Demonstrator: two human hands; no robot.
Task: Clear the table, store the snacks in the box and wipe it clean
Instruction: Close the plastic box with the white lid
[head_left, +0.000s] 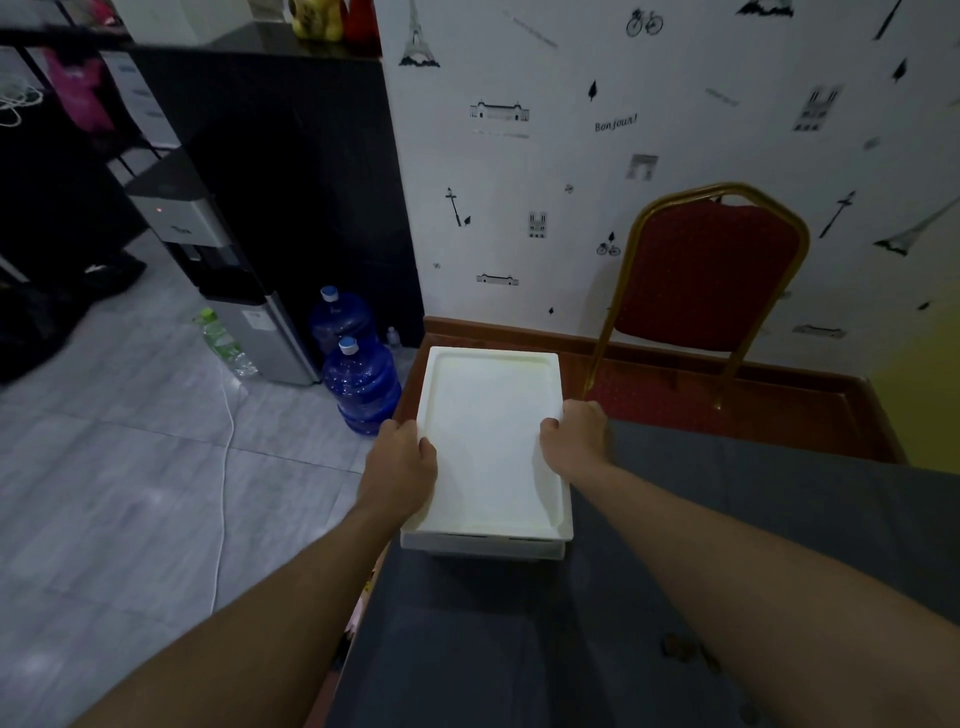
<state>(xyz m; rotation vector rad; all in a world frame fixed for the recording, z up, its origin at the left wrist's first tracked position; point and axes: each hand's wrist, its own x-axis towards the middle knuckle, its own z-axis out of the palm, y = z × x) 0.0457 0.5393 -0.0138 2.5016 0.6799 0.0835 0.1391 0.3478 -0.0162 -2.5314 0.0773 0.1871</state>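
My two bare forearms reach out over the desk (701, 519), which is draped in smooth dark grey cloth, with a small scatter of brown crumbs (680, 647) beside my right arm. At the desk's far left end sits one white box (483, 545), rectangular, matte and foam-like, with its flat, raised-rim lid (488, 415) lying on top. My left hand (402, 462) grips the lid's left long edge and my right hand (574, 441) the right one, fingers curled over the rim, the lid between my palms. Beyond stands one red padded chair (706, 280) with a gold tube frame. On the tiled floor to the left stand two translucent blue water jugs (363, 389).
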